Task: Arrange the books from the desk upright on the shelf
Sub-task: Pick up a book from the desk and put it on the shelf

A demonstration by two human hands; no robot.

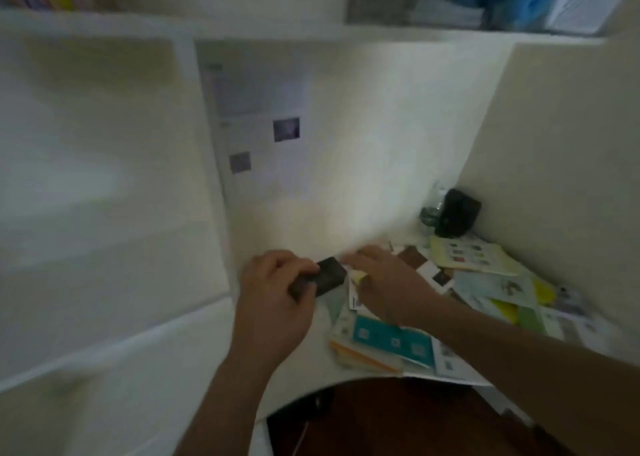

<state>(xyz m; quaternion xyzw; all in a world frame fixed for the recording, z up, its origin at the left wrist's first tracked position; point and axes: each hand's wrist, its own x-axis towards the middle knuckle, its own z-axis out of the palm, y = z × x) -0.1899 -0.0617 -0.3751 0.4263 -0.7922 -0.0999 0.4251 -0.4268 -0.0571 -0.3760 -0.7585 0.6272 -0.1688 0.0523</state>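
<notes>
My left hand (277,282) has its grip clamped on a small dark block (320,277), fingers curled over its near end; too blurry to say what the block is, prob. not a book. Right hand (384,282) lies just right of the block, fingers fairly straight and spread flat on the books (388,341), pressing or sorting, nothing pinched as far as I can tell. Both forearms run in from the bottom edge, the left almost straight up the view, the right crossing in from the lower right. The books are still on the counter (304,383), right of the block: a loose overlapping heap, teal cover nearest me, yellow and pale ones fanned further right, none upright. Beyond the heap, in the corner, a black pouch (459,213) w/ a clear bottle (433,206) beside it. Shelf (104,185) stands left of the block, its white compartments showing no books at this level; colored spines sit top left, higher up. A gray stack (408,8) lies flat on the upper ledge. Judging by that, the task is barely begun: whole heap left to lift and stand up.
</notes>
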